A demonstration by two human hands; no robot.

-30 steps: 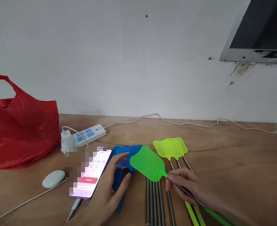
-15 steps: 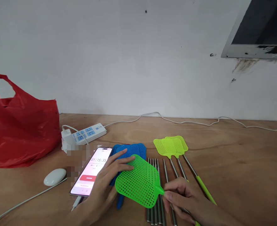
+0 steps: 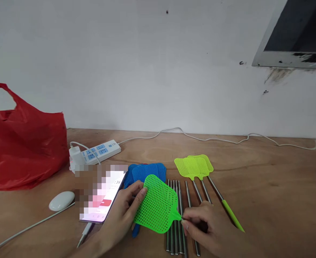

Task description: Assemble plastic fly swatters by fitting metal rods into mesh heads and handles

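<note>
Two bare hands of mine extend from the near side, left forearm slanting toward far right, right hand turned knuckles-up with its fingers bent. My left hand [image 3: 126, 208] is closed on the left edge of a bright green perforated plastic swatter head [image 3: 159, 207], thumb pressing its upper face. My right hand [image 3: 204, 226] pinches at its narrow neck, thumb and forefinger barely parted around a slim metal shaft. The green head sits tilted between my hands, partly covering a row of silvery metal rods [image 3: 176, 236]. Blue perforated swatter heads [image 3: 154, 171] lie just far of my left hand; lime-yellow perforated swatters [image 3: 186, 167] lie farther right on the brown wooden table [image 3: 276, 182].
</note>
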